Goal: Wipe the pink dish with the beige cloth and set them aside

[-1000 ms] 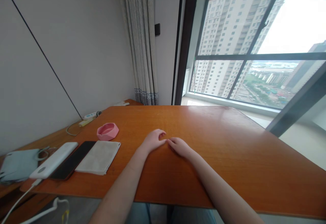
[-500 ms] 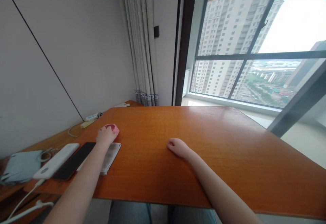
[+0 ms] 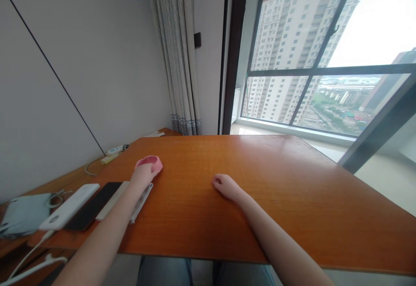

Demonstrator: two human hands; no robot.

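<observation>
Toward the left of the wooden table, my left hand is closed on a small pink bowl with an angular rim. The fingers reach into the bowl and are partly hidden. Under my left forearm lies a folded pale cloth, partly covered by the arm. My right hand rests on the bare wood near the middle, its fingers curled into a loose fist with nothing showing in them.
Left of the cloth lie a black phone and a white power bank with a cable. A grey-blue pouch sits farther left. A power strip is by the wall. The window stands beyond the table.
My left hand has moved slightly right with the pink bowl, and more of the bowl's inside shows. My right hand has stayed in place.
</observation>
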